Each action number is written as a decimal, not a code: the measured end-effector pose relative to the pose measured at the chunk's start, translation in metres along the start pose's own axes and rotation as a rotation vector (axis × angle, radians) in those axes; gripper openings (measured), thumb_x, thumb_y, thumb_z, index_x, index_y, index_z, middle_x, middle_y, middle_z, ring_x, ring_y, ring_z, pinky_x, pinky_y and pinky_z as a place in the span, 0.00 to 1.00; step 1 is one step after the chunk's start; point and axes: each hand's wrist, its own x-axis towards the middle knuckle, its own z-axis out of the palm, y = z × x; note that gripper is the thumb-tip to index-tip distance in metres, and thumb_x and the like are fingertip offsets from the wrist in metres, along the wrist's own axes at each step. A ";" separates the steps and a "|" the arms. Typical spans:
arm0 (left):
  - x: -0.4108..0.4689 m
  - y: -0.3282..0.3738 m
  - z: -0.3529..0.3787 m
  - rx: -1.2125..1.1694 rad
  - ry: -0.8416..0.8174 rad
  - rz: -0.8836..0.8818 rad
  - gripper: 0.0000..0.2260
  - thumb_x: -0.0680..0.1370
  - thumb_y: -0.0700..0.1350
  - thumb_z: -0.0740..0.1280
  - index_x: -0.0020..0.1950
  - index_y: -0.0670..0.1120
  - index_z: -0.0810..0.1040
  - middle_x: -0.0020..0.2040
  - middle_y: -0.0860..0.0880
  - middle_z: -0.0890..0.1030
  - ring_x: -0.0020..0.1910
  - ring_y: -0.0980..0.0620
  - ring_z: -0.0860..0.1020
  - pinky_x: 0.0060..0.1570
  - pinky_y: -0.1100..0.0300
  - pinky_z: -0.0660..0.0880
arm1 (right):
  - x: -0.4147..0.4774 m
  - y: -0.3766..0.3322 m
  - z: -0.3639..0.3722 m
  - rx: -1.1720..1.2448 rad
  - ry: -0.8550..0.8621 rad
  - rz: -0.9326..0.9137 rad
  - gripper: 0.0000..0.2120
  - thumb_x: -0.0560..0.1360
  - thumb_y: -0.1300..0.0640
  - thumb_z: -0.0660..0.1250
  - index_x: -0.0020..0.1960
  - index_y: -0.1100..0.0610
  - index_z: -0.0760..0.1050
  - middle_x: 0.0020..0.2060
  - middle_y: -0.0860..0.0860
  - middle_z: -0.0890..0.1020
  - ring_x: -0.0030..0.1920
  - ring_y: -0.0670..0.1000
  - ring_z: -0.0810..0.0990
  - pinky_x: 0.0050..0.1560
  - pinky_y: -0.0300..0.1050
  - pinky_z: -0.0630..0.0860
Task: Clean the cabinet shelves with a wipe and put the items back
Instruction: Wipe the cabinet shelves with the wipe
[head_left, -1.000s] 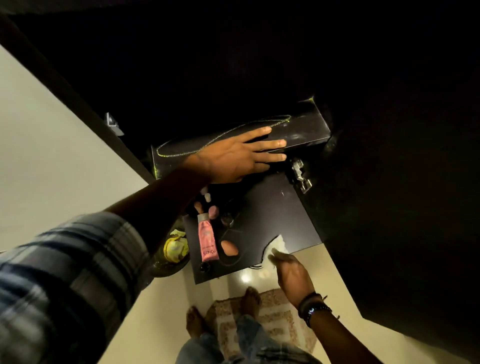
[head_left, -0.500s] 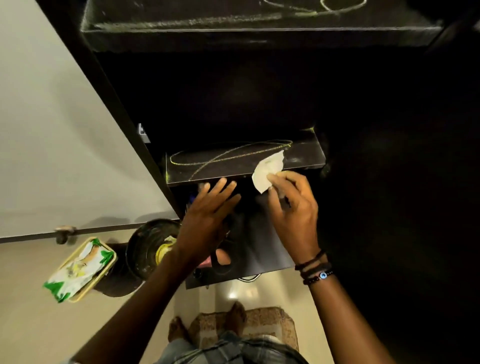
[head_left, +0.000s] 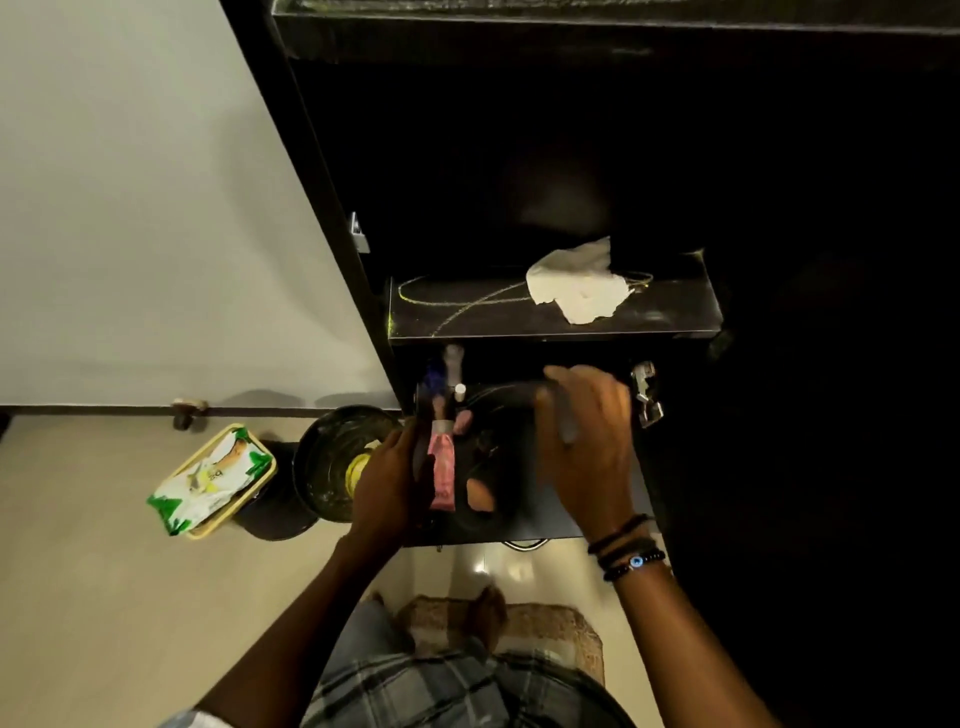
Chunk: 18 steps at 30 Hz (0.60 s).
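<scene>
A crumpled white wipe (head_left: 576, 288) lies loose on the dark middle shelf (head_left: 467, 322), which carries yellowish streaks. Both hands are down at the lower shelf (head_left: 540, 525) among the items. My left hand (head_left: 387, 486) curls round a dark slim item (head_left: 422, 447) just left of a pink tube (head_left: 442, 473). My right hand (head_left: 589, 447), blurred by motion, grips a dark curved item (head_left: 511, 389) at the shelf's right part. A small orange piece (head_left: 480, 496), a white-capped bottle (head_left: 460, 391) and a blue item (head_left: 434, 382) stand between the hands.
A dark bin (head_left: 332, 460) with yellow waste stands on the floor left of the cabinet. Beside it a green-and-white wipe pack (head_left: 208, 480) lies in a yellow tray. A metal hinge (head_left: 645, 395) sticks out at the cabinet's right side. My feet stand on a patterned mat (head_left: 550, 634).
The wipe left my right hand and now lies on the middle shelf. Both hands dropped to the lower shelf and took hold of items there.
</scene>
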 end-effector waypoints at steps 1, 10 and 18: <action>-0.002 -0.004 0.004 -0.017 -0.005 -0.033 0.26 0.75 0.45 0.69 0.71 0.44 0.67 0.66 0.42 0.75 0.62 0.42 0.74 0.55 0.50 0.73 | -0.016 0.004 0.008 0.004 -0.105 0.022 0.13 0.75 0.58 0.67 0.59 0.58 0.76 0.52 0.56 0.78 0.52 0.53 0.74 0.59 0.23 0.55; 0.019 -0.012 0.016 0.201 -0.096 0.130 0.31 0.69 0.49 0.73 0.69 0.42 0.68 0.64 0.41 0.75 0.60 0.41 0.74 0.56 0.51 0.74 | -0.022 0.028 0.064 0.095 -0.517 0.244 0.25 0.77 0.53 0.64 0.72 0.54 0.64 0.68 0.52 0.72 0.67 0.52 0.70 0.68 0.44 0.68; 0.084 0.032 0.000 0.475 -0.106 0.232 0.28 0.72 0.42 0.46 0.72 0.38 0.62 0.71 0.37 0.65 0.69 0.35 0.63 0.65 0.46 0.65 | 0.059 0.000 0.115 0.038 -0.623 0.163 0.10 0.78 0.60 0.61 0.55 0.62 0.77 0.52 0.62 0.81 0.56 0.62 0.78 0.55 0.49 0.72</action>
